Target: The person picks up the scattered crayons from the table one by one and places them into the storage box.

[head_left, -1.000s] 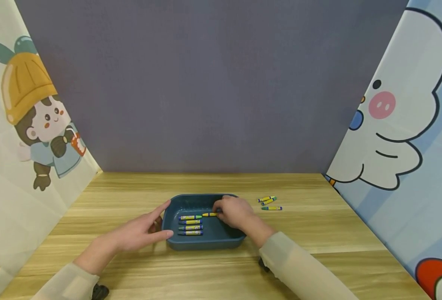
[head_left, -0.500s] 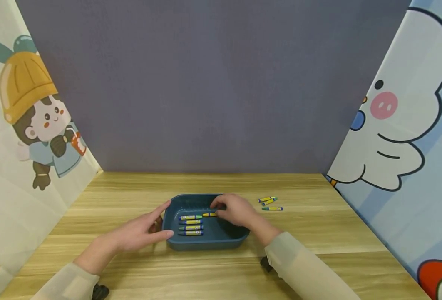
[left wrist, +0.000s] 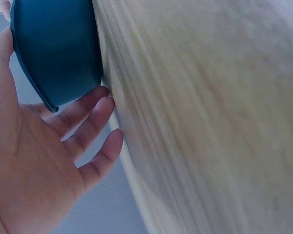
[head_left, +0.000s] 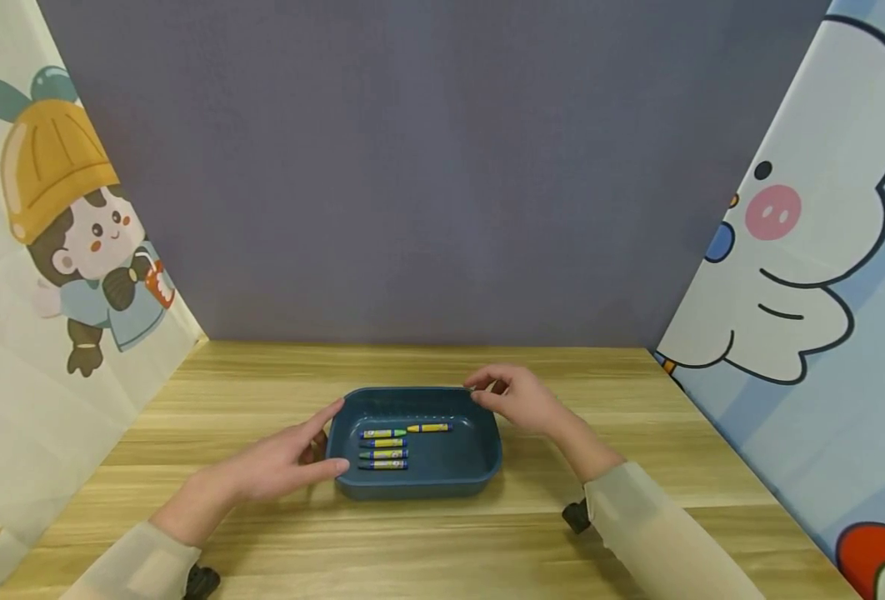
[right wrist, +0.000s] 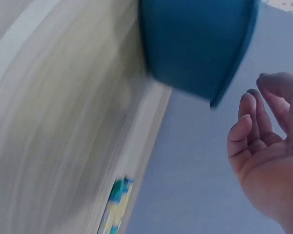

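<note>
Right hand [right wrist: 272,168], half-curled, empty, has blurred crayons [right wrist: 117,204] at 8 o'clock in its wrist view; left hand [head_left: 285,462], loosely spread, touches tray [head_left: 420,490].

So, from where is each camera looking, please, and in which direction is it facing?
Head: on the head, facing forward and down at the blue tray and crayons; left hand, right hand and sleeves show.
Left wrist: on that wrist, facing the tray's outside, with the table on the picture's right; the left hand shows.
Right wrist: on that wrist, facing the tray's other end, with the table on the picture's left; the right hand shows.
Both wrist views share the tray's outside, the table and the grey backdrop.
</note>
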Motion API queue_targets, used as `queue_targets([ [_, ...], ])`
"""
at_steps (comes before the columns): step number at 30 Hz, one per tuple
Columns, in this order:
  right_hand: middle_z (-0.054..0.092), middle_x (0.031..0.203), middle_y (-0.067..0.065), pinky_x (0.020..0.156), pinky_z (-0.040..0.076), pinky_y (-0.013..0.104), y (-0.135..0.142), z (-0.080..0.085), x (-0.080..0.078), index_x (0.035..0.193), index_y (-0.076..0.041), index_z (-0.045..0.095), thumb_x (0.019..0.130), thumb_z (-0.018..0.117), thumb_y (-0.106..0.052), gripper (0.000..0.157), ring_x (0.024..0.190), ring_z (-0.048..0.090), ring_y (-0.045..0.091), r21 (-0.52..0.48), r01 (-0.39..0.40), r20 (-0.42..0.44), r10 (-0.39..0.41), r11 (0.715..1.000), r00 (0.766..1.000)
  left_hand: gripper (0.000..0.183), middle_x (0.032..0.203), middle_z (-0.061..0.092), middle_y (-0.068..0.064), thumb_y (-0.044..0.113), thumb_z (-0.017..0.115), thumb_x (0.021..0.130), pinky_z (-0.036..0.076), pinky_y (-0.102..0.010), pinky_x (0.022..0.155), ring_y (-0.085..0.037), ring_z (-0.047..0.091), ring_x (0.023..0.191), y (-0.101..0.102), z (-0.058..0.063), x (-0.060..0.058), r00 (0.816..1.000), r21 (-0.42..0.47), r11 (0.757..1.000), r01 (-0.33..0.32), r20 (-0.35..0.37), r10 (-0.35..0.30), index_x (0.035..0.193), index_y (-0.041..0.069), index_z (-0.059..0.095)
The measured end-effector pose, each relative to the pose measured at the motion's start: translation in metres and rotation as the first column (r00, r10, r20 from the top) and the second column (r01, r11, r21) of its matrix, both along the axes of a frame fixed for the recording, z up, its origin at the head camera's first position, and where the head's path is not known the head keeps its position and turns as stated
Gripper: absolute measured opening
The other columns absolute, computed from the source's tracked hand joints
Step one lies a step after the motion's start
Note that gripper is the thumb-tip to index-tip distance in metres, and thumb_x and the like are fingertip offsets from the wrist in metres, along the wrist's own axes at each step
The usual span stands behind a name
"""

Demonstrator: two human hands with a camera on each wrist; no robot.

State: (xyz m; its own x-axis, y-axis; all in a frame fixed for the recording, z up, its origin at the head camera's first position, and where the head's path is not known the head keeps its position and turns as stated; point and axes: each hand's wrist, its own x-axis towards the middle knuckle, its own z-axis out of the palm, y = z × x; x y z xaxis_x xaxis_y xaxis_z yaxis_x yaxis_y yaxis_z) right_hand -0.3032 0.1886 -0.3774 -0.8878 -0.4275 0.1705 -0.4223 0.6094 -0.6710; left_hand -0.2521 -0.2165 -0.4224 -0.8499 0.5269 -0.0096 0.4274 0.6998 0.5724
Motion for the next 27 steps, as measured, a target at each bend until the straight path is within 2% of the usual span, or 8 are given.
queue_targets([
  [7, 0.069, 0.111, 0.004, 0.061, 0.051, 0.034, 0.044, -0.002, 0.002, 0.119, -0.025, 0.073, 0.1, 0.068, -0.028, 0.02, 0.083, 0.062, 0.023, -0.038, 0.058, 0.025, -0.057, 0.998, 0.998, 0.093, 0.093, 0.058, 0.004, 0.062, 0.059, 0.096, 0.042, -0.027, 0.072, -0.01, 0.053, 0.08, 0.0, 0.0, 0.001, 1.0, -0.007, 1.0, 0.002, -0.003, -0.002, 0.166, 0.025, 0.009],
  [13, 0.069, 0.114, 0.009, 0.065, 0.053, 0.037, 0.08, -0.013, 0.001, 0.121, -0.019, 0.072, 0.099, 0.069, -0.028, 0.024, 0.089, 0.064, 0.035, -0.035, 0.11, 0.072, -0.107, 0.993, 0.992, 0.094, 0.095, 0.058, 0.005, 0.064, 0.058, 0.095, 0.042, -0.027, 0.075, -0.009, 0.054, 0.082, 0.0, 0.001, 0.002, 1.0, -0.01, 1.0, -0.01, 0.005, 0.01, 0.165, 0.026, 0.009],
  [17, 0.068, 0.115, 0.012, 0.07, 0.056, 0.044, 0.101, -0.023, -0.001, 0.123, -0.012, 0.071, 0.099, 0.068, -0.024, 0.027, 0.091, 0.064, 0.038, -0.008, 0.138, 0.093, -0.137, 0.99, 0.986, 0.094, 0.095, 0.058, 0.005, 0.064, 0.059, 0.095, 0.042, -0.027, 0.075, -0.008, 0.054, 0.082, 0.001, 0.002, 0.003, 1.0, -0.014, 1.0, -0.009, 0.003, 0.009, 0.165, 0.025, 0.01],
  [20, 0.067, 0.116, 0.013, 0.073, 0.056, 0.045, 0.113, -0.028, -0.003, 0.125, -0.007, 0.07, 0.1, 0.067, -0.022, 0.03, 0.092, 0.066, 0.036, 0.018, 0.137, 0.102, -0.138, 0.99, 0.985, 0.094, 0.094, 0.058, 0.005, 0.065, 0.059, 0.095, 0.042, -0.027, 0.075, -0.008, 0.053, 0.082, 0.001, 0.002, 0.003, 1.0, -0.02, 1.0, -0.01, -0.002, 0.01, 0.165, 0.025, 0.01],
  [27, 0.067, 0.119, 0.013, 0.076, 0.052, 0.036, 0.133, -0.037, -0.012, 0.125, -0.01, 0.071, 0.098, 0.069, -0.023, 0.03, 0.097, 0.062, 0.023, 0.079, 0.116, 0.138, -0.126, 0.99, 0.982, 0.094, 0.096, 0.058, 0.005, 0.064, 0.058, 0.096, 0.042, -0.028, 0.075, -0.008, 0.053, 0.082, 0.001, 0.003, 0.004, 1.0, -0.025, 1.0, -0.009, -0.003, 0.009, 0.166, 0.025, 0.009],
])
